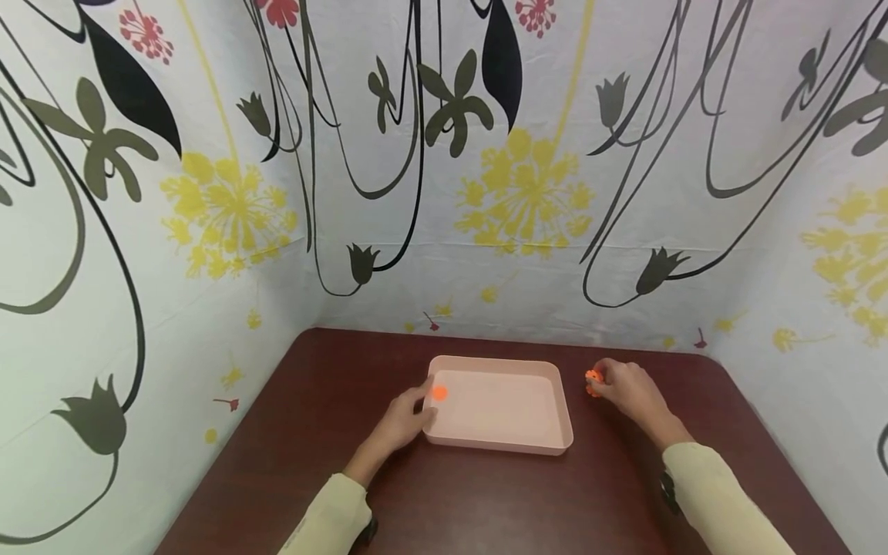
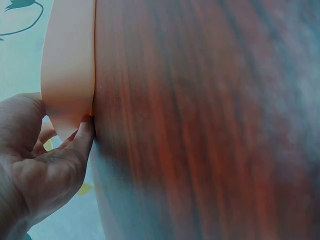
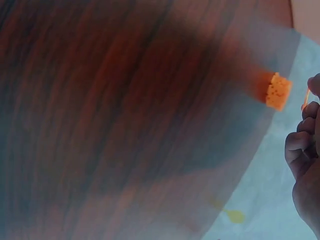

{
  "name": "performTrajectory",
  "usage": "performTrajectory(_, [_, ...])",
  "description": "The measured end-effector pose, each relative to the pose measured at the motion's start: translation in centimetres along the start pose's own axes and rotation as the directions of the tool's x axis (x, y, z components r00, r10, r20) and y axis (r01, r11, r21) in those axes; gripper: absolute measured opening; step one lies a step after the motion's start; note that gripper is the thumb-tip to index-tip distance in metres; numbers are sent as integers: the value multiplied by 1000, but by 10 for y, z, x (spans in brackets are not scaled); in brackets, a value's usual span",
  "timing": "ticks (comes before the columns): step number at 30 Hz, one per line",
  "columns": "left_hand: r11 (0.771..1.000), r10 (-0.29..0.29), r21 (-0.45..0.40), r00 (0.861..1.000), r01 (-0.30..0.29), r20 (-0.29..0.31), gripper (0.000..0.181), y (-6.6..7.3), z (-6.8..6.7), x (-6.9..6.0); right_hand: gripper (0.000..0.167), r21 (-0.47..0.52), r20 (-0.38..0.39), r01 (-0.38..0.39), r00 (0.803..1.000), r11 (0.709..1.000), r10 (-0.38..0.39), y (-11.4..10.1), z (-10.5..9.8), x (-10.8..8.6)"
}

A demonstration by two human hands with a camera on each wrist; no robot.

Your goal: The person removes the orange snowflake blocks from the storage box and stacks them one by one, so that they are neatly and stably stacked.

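My left hand [image 1: 405,420] grips the left end of a shallow pale pink tray [image 1: 498,447], and in the left wrist view a fingertip presses low on the tray's outer wall [image 2: 70,60]. Inside the tray, near that hand, lies a flat round orange disc [image 1: 439,393]. Right of the tray, my right hand [image 1: 627,389] is at a small orange block [image 3: 278,91] with dark dots and a notched edge. A thin orange piece [image 3: 307,95] shows at the right fingertips, pinched there; its full shape is hidden.
The dark reddish-brown table [image 1: 486,501] has a rounded far edge. Flower-printed white sheets [image 1: 444,231] hang close along its back and both sides.
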State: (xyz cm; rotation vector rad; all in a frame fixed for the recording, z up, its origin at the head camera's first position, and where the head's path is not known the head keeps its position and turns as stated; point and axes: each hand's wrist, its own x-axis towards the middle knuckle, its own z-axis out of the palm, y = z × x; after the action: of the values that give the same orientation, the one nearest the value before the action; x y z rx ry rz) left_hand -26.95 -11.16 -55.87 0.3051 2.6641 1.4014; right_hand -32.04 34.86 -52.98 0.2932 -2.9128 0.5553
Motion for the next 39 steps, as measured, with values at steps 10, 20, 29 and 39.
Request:
performTrajectory(10, [1000, -1, 4, 1000, 1, -2, 69, -1, 0, 0, 26, -18, -22, 28, 999, 999, -29, 13, 9, -3])
performTrajectory(20, [1000, 4, 4, 1000, -4, -7, 68, 0, 0, 0, 28, -30, -31, 31, 999, 999, -32, 19, 13, -5])
performTrajectory(29, [1000, 3, 7, 1000, -3, -12, 68, 0, 1, 0, 30, -26, -48, 44, 998, 999, -45, 21, 16, -6])
performTrajectory(39, [1000, 8, 17, 1000, -7, -10, 69, 0, 1, 0, 38, 19, -123, 77, 990, 997, -74, -5, 14, -6])
